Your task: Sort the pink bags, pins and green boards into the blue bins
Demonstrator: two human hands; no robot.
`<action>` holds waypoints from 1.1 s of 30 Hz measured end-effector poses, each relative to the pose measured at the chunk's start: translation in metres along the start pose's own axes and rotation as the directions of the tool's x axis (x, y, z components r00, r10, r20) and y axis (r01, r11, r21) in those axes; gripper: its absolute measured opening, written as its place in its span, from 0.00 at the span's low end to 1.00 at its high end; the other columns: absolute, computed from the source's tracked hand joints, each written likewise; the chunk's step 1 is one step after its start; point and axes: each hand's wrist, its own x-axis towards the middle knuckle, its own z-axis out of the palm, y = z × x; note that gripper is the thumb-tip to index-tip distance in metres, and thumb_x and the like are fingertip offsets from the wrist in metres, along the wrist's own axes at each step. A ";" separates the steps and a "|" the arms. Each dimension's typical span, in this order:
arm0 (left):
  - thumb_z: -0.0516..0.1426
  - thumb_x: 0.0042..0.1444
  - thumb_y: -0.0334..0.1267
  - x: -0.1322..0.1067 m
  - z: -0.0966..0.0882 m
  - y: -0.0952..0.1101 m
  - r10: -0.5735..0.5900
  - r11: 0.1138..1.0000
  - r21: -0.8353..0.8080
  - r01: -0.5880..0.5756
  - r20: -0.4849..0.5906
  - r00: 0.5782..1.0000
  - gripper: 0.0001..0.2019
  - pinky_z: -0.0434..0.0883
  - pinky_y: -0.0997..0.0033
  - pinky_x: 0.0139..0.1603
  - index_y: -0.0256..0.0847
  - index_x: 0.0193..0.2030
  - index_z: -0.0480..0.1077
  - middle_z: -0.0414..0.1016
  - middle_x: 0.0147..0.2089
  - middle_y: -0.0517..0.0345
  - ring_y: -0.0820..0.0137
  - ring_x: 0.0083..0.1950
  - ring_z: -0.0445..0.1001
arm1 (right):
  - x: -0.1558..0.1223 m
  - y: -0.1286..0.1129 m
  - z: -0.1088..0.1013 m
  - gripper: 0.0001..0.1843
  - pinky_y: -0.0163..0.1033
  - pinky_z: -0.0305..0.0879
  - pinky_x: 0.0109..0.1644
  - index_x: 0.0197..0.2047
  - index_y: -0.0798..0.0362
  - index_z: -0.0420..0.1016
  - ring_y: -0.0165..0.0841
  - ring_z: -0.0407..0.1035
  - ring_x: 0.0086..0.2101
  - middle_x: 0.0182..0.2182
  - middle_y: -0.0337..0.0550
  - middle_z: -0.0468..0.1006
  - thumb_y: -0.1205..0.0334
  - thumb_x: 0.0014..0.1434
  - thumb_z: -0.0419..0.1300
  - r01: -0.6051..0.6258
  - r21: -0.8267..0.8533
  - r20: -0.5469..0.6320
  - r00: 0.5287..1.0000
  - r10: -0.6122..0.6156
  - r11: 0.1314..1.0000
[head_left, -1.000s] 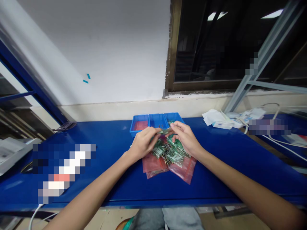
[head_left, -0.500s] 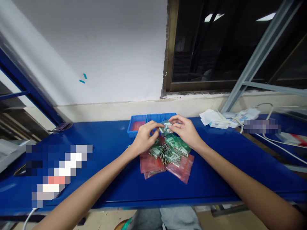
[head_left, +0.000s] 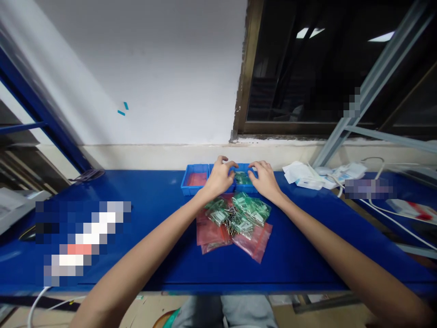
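My left hand (head_left: 220,177) hovers over the middle compartment of the blue bins, fingers bent and apart, with nothing seen in them. Beside the right blue bin (head_left: 244,187), my right hand (head_left: 266,179) is also open, thumb and fingers spread. Green clear packets (head_left: 242,178) lie inside that bin, between my two hands. In front of my wrists is a pile of green zip bags (head_left: 251,207) with pale pieces inside. Loose metal screws or pins (head_left: 232,218) lie among them. Pink zip bags (head_left: 254,243) lie underneath at the front.
The left blue bin (head_left: 185,183) holds pink bags (head_left: 197,179). White crumpled packets (head_left: 303,175) lie at the right by a grey metal post (head_left: 329,143) and cables. A blurred white strip (head_left: 92,237) lies on the left of the blue table (head_left: 153,218).
The green packet held between both hands is out of them; green packets show in the right bin. Both hands have moved forward to the bins and opened apart. The view has shifted slightly.
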 end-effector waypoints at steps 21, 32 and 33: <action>0.51 0.65 0.31 -0.091 -0.057 -0.025 0.243 0.965 0.045 -0.257 0.210 0.947 0.12 0.74 0.62 0.47 0.37 0.50 0.73 0.77 0.44 0.50 0.66 0.44 0.75 | -0.038 -0.084 -0.029 0.06 0.49 0.61 0.50 0.35 0.51 0.74 0.41 0.67 0.41 0.34 0.45 0.74 0.65 0.64 0.57 0.304 0.263 0.452 0.800 -0.395 0.916; 0.50 0.67 0.31 -0.097 -0.056 -0.018 0.230 0.966 0.066 -0.248 0.210 0.950 0.11 0.73 0.62 0.49 0.37 0.50 0.72 0.74 0.44 0.51 0.66 0.46 0.73 | -0.042 -0.081 -0.025 0.08 0.47 0.61 0.49 0.34 0.51 0.74 0.39 0.66 0.41 0.34 0.44 0.73 0.65 0.65 0.57 0.271 0.296 0.476 0.790 -0.387 0.916; 0.50 0.67 0.31 -0.097 -0.055 -0.018 0.228 0.967 0.065 -0.247 0.208 0.951 0.11 0.73 0.62 0.49 0.38 0.49 0.72 0.74 0.45 0.51 0.66 0.46 0.73 | -0.041 -0.081 -0.025 0.08 0.46 0.61 0.49 0.34 0.51 0.74 0.38 0.67 0.40 0.34 0.43 0.73 0.66 0.65 0.57 0.250 0.315 0.472 0.796 -0.379 0.916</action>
